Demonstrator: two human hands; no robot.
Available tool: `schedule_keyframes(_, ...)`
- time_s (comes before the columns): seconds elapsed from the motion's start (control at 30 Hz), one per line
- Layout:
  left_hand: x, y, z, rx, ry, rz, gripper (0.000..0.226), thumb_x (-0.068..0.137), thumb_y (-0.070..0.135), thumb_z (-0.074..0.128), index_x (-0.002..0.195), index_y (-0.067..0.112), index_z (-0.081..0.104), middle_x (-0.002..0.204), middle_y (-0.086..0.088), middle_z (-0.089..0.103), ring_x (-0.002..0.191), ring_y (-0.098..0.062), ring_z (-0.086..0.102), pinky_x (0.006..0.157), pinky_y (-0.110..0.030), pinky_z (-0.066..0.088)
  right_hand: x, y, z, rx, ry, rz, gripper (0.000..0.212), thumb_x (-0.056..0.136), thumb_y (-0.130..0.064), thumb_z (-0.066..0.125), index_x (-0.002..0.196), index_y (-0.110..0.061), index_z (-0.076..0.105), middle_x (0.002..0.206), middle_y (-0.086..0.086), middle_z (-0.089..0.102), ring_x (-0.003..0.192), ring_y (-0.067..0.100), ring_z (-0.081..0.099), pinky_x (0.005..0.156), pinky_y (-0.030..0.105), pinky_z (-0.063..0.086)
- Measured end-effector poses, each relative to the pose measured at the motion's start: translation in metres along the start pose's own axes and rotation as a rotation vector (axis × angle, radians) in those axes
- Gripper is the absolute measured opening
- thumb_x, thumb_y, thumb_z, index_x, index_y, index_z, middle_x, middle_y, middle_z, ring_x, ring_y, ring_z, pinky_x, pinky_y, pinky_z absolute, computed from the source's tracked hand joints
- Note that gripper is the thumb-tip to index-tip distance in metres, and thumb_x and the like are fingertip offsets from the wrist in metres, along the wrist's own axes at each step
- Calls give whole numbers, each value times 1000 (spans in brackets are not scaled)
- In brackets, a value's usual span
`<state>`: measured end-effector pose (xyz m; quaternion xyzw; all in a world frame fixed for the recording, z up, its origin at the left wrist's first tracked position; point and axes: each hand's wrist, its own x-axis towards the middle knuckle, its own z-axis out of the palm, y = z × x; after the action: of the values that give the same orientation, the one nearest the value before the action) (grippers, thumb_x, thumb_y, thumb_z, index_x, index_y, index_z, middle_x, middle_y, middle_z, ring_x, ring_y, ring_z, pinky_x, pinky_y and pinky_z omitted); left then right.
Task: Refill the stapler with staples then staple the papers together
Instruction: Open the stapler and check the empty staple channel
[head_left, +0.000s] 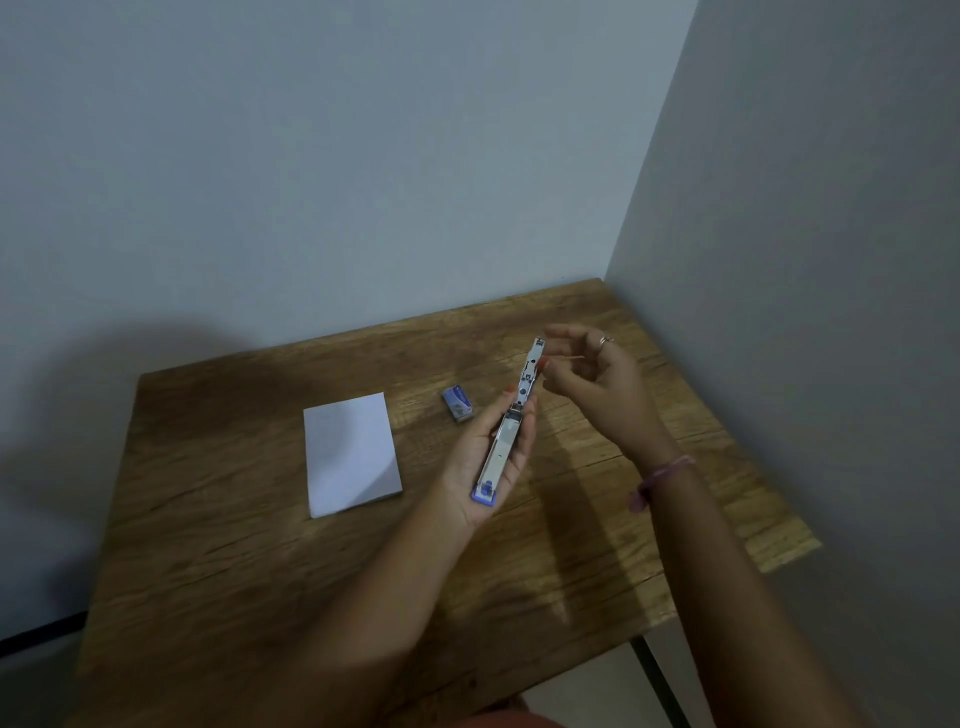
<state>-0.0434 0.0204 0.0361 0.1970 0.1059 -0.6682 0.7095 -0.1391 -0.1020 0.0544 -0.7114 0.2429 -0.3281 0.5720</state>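
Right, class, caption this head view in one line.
Left hand holds the opened stapler while the right hand hovers by it, papers waiting.

Both forearms bare, no sleeves in view. Right hand (597, 384): a thin ring on one finger, metal tone, with a pinkish braided band around the wrist, its loose end hanging below. Left hand (485, 462): nails painted reddish-orange, nothing worn at the wrist.

On the table (260, 545), papers (350, 454) lie left of the staple box (458, 403)
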Motion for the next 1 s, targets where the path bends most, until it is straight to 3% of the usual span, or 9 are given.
schedule_keyframes(0.13,3,-3,-2,26,23,11,34,76,12,68,105,-4,66,88,-13,67,65,-13,69,60,-21,59,-1,-1,-2,-295,29,-121,20,88,-12,65,104,-25,66,97,-15,69,88,-2,66,72,9,47)
schedule_keyframes(0.37,6,-5,-4,79,49,54,26,78,13,69,98,-3,70,83,-13,70,66,-14,70,57,-22,59,3,-3,-6,-425,11,-133,18,90,-11,60,101,-24,66,91,-21,66,87,-12,62,72,3,45)
schedule_keyframes(0.57,10,-9,-9,122,93,91,22,88,12,62,79,-1,77,77,-11,72,63,-12,70,56,-21,59,0,11,3,-343,9,12,33,84,8,48,99,-17,64,100,-4,67,95,11,64,78,19,50)
schedule_keyframes(0.67,11,-10,-11,130,138,108,21,89,12,62,81,-2,75,75,-12,72,62,-13,70,56,-22,59,-7,18,8,-326,28,22,38,82,13,47,99,-17,65,109,-2,61,100,10,62,79,11,47)
schedule_keyframes(0.8,11,-15,-14,119,208,113,16,89,12,63,92,-3,68,73,-12,72,61,-14,71,60,-23,59,-13,24,11,-378,50,29,32,84,7,53,92,-21,65,99,-8,50,92,1,55,74,1,40)
schedule_keyframes(0.9,13,-20,-15,114,254,118,16,89,12,63,93,-3,67,71,-12,71,60,-14,70,61,-23,58,-12,28,11,-437,37,60,23,84,1,59,89,-21,64,102,6,56,84,6,56,71,4,42)
schedule_keyframes(1.0,14,-23,-16,107,274,127,15,89,10,62,92,-3,66,67,-11,70,57,-13,69,60,-23,58,-13,28,13,-425,27,85,13,84,-5,64,87,-19,65,99,8,65,87,16,63,74,12,46)
